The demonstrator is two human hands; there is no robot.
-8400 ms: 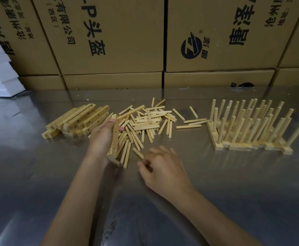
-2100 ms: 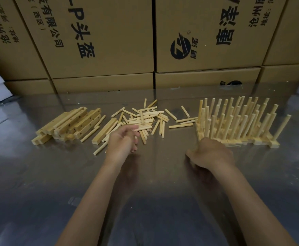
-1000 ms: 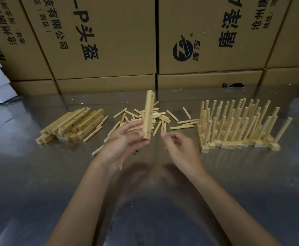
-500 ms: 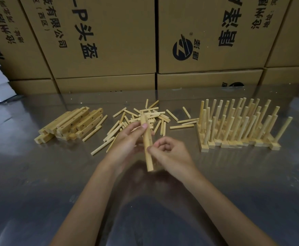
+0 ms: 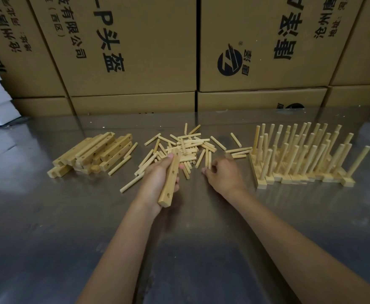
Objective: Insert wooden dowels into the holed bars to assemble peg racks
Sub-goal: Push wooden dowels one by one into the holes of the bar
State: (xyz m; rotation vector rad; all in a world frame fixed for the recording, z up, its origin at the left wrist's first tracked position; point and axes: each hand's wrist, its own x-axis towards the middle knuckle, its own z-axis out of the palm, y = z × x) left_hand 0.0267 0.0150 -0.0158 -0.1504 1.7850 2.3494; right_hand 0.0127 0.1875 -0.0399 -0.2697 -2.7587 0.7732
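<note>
Left hand grasping a pale square wooden bar with drilled holes tilted above the steel bench, right hand with curled fingers at a short round wooden dowel beside the loose dowel pile mid-bench, grip unclear, finished peg racks toward the right edge, spare holed bars toward the left edge

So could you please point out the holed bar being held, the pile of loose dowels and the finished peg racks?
holed bar (image 5: 170, 178): head view, on its middle, between two holes.
pile of loose dowels (image 5: 190, 148): head view, on the heap's centre.
finished peg racks (image 5: 298, 178): head view, on the near base bars.
</note>
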